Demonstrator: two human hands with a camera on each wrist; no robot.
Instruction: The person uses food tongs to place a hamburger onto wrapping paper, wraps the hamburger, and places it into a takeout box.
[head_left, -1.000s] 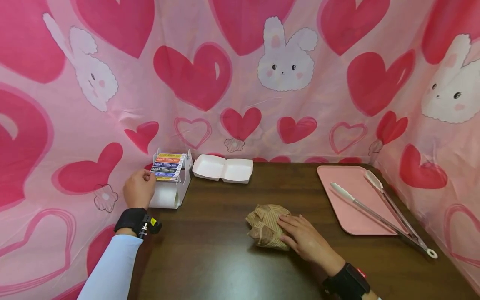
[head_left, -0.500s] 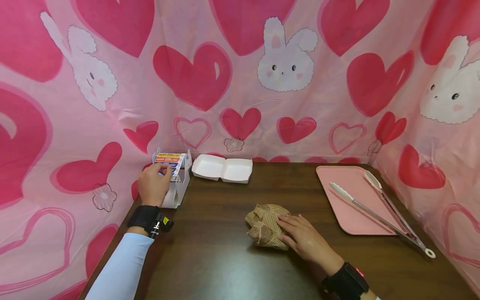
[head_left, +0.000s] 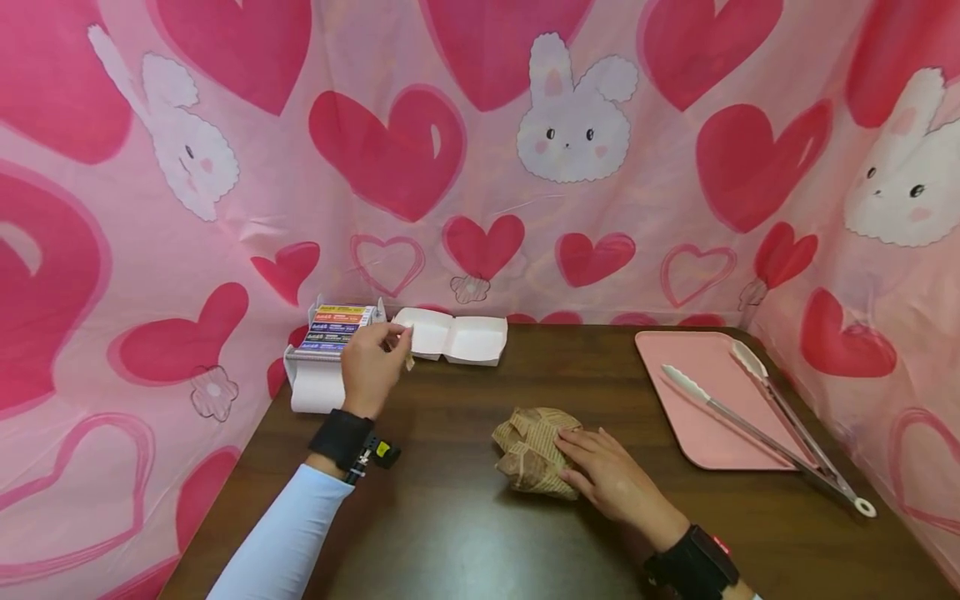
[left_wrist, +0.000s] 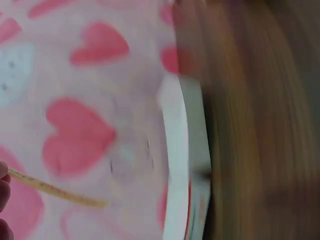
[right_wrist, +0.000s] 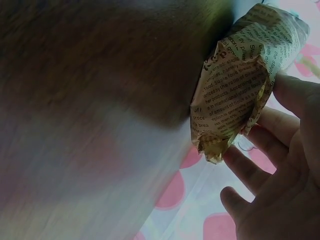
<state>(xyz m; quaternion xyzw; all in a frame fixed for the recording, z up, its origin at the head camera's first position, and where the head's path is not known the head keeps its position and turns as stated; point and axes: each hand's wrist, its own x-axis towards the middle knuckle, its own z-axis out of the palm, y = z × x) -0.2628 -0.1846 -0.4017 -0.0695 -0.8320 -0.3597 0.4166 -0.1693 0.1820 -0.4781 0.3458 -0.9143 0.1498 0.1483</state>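
My left hand [head_left: 375, 367] is in front of the label dispenser, pinching a thin yellowish printed strip [left_wrist: 60, 192] between thumb and finger. In the left wrist view the strip sticks out from the fingertips, slightly bent. The dispenser [head_left: 317, 392] is white, with several coloured printed strips on its sloped top; my hand hides its right side. My right hand [head_left: 618, 483] rests its extended fingers against the right side of a bundle wrapped in brown newsprint-pattern paper [head_left: 528, 454], which lies on the table. In the right wrist view fingers and thumb touch the crumpled wrapper [right_wrist: 235, 95].
An opened white paper box [head_left: 476, 340] stands at the back of the dark wooden table [head_left: 420, 517]. On the right lies a pink tray [head_left: 697, 417] with metal tongs [head_left: 757, 433] across it, their handle end past its edge. A heart-and-rabbit curtain [head_left: 480, 183] encloses the table.
My left hand has moved right, from the dispenser's left side across its front, and the pinched strip now shows. My right hand and the wrapped bundle have stayed put.
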